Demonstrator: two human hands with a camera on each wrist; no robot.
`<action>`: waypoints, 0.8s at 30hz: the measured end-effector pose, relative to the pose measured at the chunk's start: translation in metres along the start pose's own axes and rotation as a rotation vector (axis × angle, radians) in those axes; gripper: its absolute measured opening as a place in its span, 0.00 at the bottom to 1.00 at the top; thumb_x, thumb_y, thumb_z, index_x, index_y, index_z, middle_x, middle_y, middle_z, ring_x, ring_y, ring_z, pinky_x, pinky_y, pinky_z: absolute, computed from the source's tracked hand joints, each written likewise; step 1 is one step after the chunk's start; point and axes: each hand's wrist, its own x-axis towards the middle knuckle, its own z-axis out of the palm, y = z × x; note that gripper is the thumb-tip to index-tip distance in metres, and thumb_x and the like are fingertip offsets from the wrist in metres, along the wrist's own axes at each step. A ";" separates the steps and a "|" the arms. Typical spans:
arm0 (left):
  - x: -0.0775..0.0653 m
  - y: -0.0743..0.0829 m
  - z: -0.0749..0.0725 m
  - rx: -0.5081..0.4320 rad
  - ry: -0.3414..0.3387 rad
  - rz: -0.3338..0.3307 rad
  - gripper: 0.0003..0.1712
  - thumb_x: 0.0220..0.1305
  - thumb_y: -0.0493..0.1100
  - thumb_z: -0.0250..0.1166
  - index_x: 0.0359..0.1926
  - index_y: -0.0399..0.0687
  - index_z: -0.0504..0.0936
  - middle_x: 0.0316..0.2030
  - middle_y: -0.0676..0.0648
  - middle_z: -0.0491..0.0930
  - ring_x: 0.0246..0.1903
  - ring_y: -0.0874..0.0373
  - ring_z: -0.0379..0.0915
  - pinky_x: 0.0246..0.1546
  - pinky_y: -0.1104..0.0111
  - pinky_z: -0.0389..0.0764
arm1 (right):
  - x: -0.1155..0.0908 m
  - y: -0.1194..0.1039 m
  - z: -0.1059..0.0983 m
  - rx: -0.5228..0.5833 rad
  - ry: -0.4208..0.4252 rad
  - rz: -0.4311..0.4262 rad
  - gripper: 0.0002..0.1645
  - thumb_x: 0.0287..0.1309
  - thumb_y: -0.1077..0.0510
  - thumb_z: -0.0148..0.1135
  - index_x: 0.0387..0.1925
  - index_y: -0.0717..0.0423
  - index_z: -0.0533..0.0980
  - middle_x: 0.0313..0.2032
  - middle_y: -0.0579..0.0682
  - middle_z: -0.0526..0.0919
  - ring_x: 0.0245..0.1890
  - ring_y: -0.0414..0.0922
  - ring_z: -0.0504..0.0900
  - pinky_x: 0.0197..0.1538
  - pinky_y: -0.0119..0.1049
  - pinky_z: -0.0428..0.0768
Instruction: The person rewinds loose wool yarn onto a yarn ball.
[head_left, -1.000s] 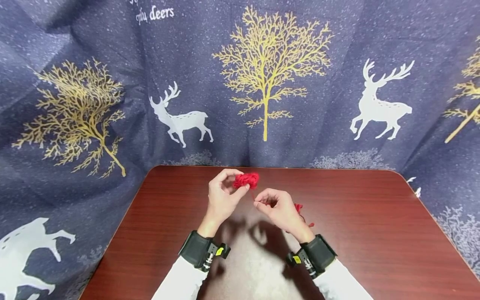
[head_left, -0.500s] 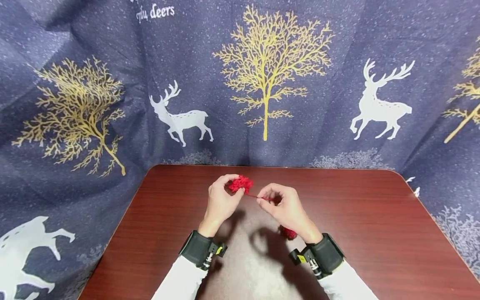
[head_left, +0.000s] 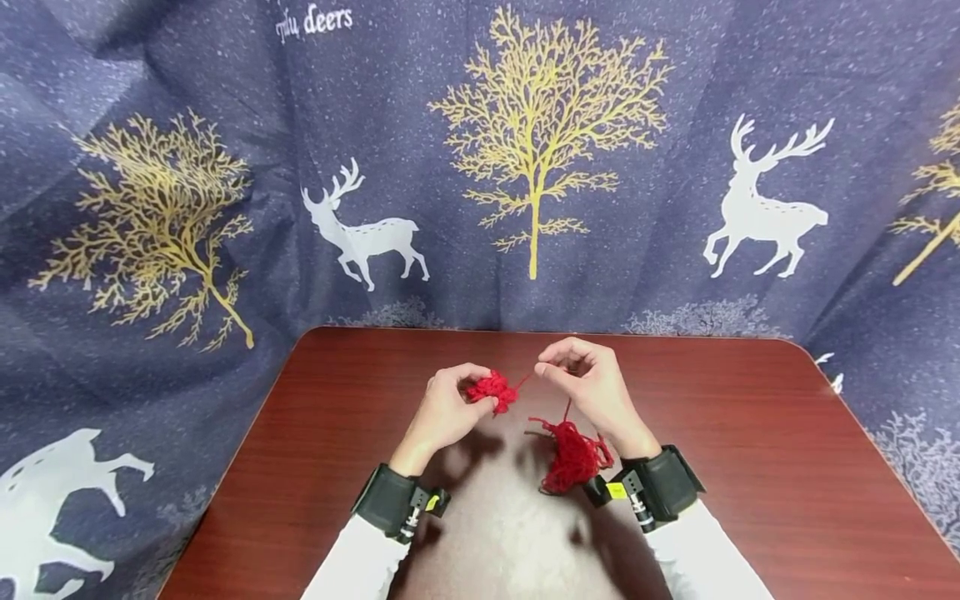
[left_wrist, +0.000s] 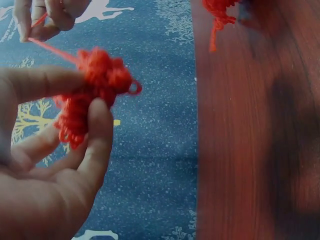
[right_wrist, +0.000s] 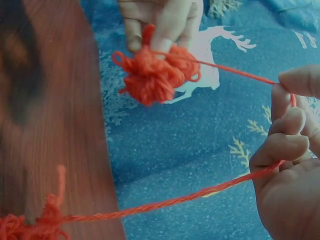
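My left hand (head_left: 444, 410) pinches a small looped bundle of red yarn (left_wrist: 102, 75) between thumb and fingers, above the table. A taut strand of yarn (right_wrist: 235, 71) runs from that bundle to my right hand (head_left: 592, 382), whose thumb and index finger pinch it. The same strand passes through the curled fingers of the right hand and out below. From there it leads to a loose tangle of red yarn (head_left: 572, 457), beneath the right forearm in the head view. In the right wrist view, the left bundle (right_wrist: 155, 75) shows loops sticking out at its sides.
A reddish-brown wooden table (head_left: 315, 467) spreads under both hands, with bright glare near its front middle. Behind it hangs a dark blue cloth (head_left: 480, 208) printed with deer and trees. A black strap with a small camera (head_left: 390, 504) sits on each wrist.
My right hand has moved away to the right and farther back, drawing the strand out. The left hand has lowered slightly. The loose yarn tangle has come out into view beside the right forearm.
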 end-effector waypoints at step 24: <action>-0.010 0.019 -0.010 -0.507 -0.260 0.015 0.21 0.55 0.28 0.70 0.50 0.25 0.79 0.42 0.44 0.85 0.40 0.56 0.83 0.42 0.69 0.84 | 0.016 0.036 -0.003 0.285 0.102 0.156 0.07 0.59 0.68 0.70 0.39 0.66 0.82 0.28 0.42 0.85 0.22 0.37 0.72 0.22 0.26 0.67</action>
